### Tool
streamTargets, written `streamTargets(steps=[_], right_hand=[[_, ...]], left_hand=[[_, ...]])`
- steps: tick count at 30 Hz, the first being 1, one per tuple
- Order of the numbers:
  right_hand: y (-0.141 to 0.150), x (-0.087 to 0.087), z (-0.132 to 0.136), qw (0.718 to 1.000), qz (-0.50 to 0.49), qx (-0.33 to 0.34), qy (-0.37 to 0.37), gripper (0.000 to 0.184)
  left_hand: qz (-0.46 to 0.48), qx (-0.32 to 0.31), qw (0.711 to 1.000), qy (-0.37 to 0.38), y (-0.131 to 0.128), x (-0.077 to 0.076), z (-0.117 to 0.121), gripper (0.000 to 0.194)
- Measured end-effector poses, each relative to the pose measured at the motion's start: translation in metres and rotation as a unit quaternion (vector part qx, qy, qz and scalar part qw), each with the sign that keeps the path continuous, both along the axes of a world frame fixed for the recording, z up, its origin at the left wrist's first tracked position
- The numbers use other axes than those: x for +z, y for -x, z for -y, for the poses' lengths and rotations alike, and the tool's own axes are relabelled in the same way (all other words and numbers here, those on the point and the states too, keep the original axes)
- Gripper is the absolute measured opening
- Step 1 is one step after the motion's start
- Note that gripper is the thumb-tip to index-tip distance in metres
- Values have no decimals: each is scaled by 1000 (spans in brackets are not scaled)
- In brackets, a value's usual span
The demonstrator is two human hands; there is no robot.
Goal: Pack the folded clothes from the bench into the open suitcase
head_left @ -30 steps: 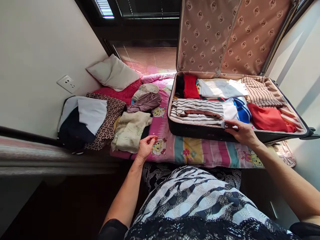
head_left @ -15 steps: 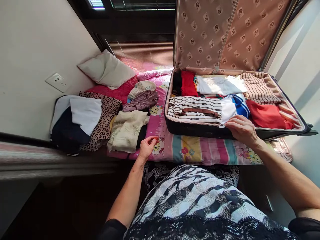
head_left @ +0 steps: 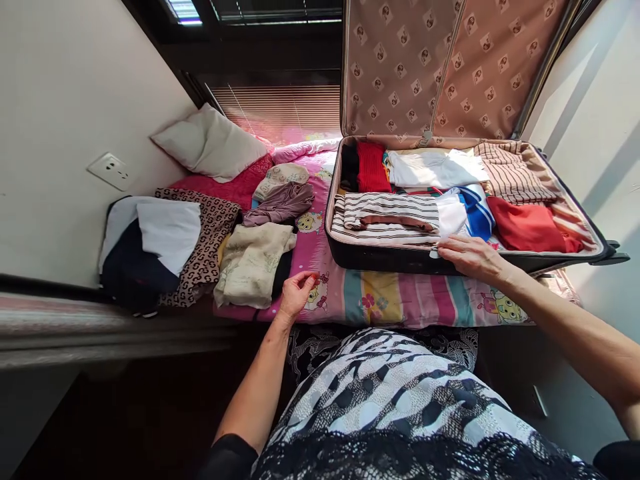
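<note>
An open suitcase [head_left: 353, 257] lies on the bed, its patterned lid lining [head_left: 390, 73] raised at the back. At its front rim is my right hand [head_left: 470, 257], fingers pinched beside a small pale tab [head_left: 434, 251]; what they grip, if anything, is hidden. A folded white garment [head_left: 450, 212] and a striped garment [head_left: 395, 217] lie just behind those fingers. My left hand [head_left: 296, 295] is held in a pinch over the bed's near edge, with a small red spot at its fingertips that I cannot identify. Beside it lies a beige folded garment [head_left: 255, 260].
More folded clothes fill the suitcase, including a red garment [head_left: 530, 223]. To the left are a leopard-brown patterned garment [head_left: 213, 233], a white and navy pile [head_left: 140, 260] and a mauve cloth [head_left: 280, 202]. A pillow [head_left: 210, 143] rests by the wall.
My right hand has moved slightly left and down along the suitcase's front rim. The left hand keeps its pinch in nearly the same place. The view has shifted a little.
</note>
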State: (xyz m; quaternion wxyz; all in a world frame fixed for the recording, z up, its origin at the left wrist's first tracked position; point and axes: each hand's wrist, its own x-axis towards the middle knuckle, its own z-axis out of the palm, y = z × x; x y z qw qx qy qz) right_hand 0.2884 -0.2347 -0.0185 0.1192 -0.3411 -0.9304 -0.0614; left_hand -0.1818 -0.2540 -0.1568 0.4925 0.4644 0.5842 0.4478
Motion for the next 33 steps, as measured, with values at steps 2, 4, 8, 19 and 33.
streamTargets(steps=[2, 4, 8, 19, 33], right_hand=[[4, 4, -1, 999, 14, 25, -22, 35], [10, 8, -4, 999, 27, 34, -20, 35], [18, 16, -13, 996, 43, -37, 64, 31], [27, 28, -25, 992, -62, 10, -112, 54], [329, -101, -86, 931, -77, -25, 356, 40]], left_hand=[[-17, -5, 1000, -11, -1, 2, -4, 67], [-38, -17, 999, -23, -1, 5, -8, 64], [-34, -30, 998, -38, 7, 17, -17, 60], [-233, 130, 956, -120, 105, 47, -16, 35], [-501, 5, 865, 20, 131, -26, 3, 82]])
